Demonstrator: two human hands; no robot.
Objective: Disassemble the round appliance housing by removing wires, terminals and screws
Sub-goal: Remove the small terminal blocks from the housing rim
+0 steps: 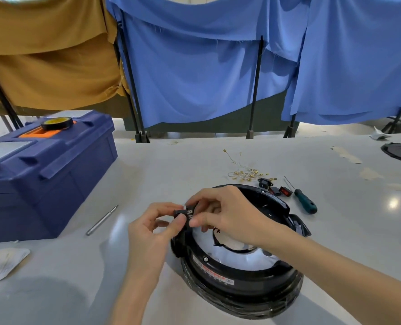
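Table point(194, 165): left hand point(152, 233), right hand point(227, 214) half-hide black part point(182, 211).

Black housing point(241, 277), navy toolbox point(54, 184), blue cloth point(194, 78).

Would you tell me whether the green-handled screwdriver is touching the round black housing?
Apart. The head view shows a strip of bare table between the green-handled screwdriver and the round black housing.

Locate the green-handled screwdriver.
Head view, right of centre: the green-handled screwdriver lies on the table, just past the far-right rim of the round housing, beside the red rocker switch.
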